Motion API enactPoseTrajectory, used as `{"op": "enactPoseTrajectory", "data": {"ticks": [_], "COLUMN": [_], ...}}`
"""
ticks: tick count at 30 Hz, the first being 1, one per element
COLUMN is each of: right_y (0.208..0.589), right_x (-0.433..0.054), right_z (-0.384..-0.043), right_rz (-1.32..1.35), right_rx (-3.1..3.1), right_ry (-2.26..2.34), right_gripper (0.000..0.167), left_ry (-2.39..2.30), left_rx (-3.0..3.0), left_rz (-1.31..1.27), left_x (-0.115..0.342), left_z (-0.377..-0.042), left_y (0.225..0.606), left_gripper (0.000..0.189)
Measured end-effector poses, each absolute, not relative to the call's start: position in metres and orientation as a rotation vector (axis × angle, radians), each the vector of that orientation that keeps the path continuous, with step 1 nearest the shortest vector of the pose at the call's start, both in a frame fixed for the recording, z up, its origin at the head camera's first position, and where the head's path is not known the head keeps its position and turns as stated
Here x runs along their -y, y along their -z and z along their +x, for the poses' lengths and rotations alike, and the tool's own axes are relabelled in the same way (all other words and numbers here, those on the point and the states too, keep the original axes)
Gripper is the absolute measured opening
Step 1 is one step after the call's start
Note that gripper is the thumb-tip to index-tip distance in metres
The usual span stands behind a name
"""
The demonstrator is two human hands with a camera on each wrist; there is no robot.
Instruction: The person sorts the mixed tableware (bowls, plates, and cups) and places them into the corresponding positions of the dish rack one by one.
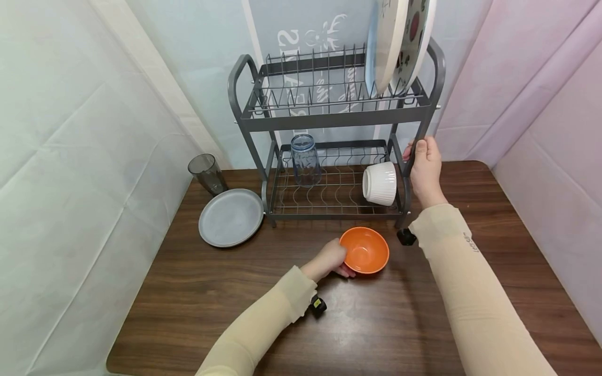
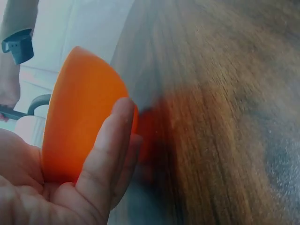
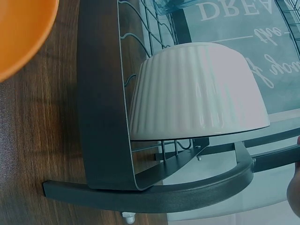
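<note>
My left hand holds an orange bowl by its left side, fingers reaching beneath it. In the left wrist view the bowl appears lifted just off the table, its reddish reflection beside it. With my right hand I grip the right post of a dark grey two-tier dish rack. On the rack's lower tier, a white ribbed bowl lies on its side at the right; the right wrist view shows this white bowl close up. A bluish clear glass stands at the lower left.
Large plates stand upright on the upper tier's right side. A grey plate lies on the wooden table left of the rack, with a dark tinted glass behind it. White sheeting surrounds the table.
</note>
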State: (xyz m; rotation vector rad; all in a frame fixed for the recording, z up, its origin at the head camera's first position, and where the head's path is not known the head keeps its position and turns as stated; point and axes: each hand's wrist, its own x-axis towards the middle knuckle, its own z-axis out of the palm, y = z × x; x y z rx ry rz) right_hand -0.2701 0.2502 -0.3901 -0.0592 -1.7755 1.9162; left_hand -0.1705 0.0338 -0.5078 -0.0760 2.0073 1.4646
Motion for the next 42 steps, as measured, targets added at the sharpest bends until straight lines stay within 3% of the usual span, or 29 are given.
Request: {"op": "enactPoseTrajectory", "data": {"ticks": [13,18,34,42], "right_y": [0.378,0.382,0.378,0.377], "right_x": [-0.245,-0.249,-0.246,-0.246], "right_z": [-0.258,-0.262,-0.257,-0.256], "right_rz": [-0.044,-0.058,-0.072,-0.079], "right_rx": [1.812,1.815,1.817,1.831], "right_ry": [-1.896,-1.887,-1.887,-1.883], "right_gripper": [0.024,0.023,0.022,0.022], "left_ry": [-1.723,-1.784,-2.057,-2.079], "left_rx": [-1.898,-1.898,-1.954,-2.053], "left_rz": [-0.085,-0.008,-0.07,-0.112], "left_x": [-0.015,-0.009,0.002,0.002], "left_z": [-0.163,-0.166,-0.211,-0.231], "left_y": [0.494,0.484,0.446,0.439], "left_gripper": [0.033,0.048,0.041,0.054]}}
